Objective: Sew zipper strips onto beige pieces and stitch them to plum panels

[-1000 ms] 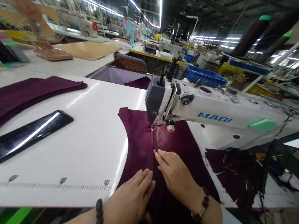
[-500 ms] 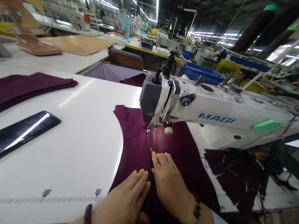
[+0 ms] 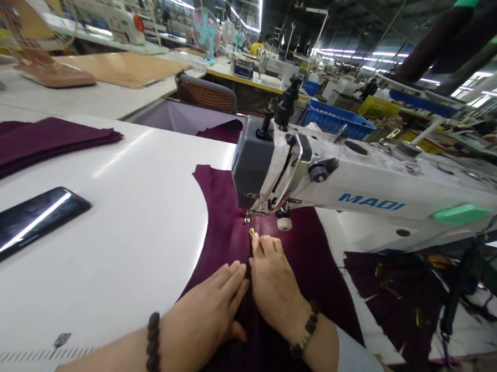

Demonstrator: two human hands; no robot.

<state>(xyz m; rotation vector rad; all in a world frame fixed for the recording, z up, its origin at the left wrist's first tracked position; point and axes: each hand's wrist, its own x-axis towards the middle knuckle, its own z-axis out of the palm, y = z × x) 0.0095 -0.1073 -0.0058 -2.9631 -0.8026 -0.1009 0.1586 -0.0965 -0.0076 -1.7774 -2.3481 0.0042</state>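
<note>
Dark maroon fabric [image 3: 220, 207] lies flat under the presser foot [image 3: 247, 220] of a white sewing machine [image 3: 369, 181]. A zipper with a small gold slider [image 3: 251, 231] runs along it, just in front of the foot. My left hand [image 3: 215, 298] rests flat on the fabric left of the zipper line, fingers stretched forward and together, thumb out to the side. On the right, my right hand [image 3: 274, 282] presses down on the fabric with slightly bent fingers. Its index fingertip is right by the slider; the right thumb is mostly hidden.
A black phone [image 3: 30, 224] and a stack of maroon pieces [image 3: 46, 142] lie on the white table at left. Maroon pieces with gold zipper pulls [image 3: 396, 299] lie at right. Behind the machine stands a blue basket [image 3: 339, 121].
Both hands have moved forward toward the presser foot, and the fabric has fed with them. The gold slider is now closer to the foot. The camera view has shifted slightly.
</note>
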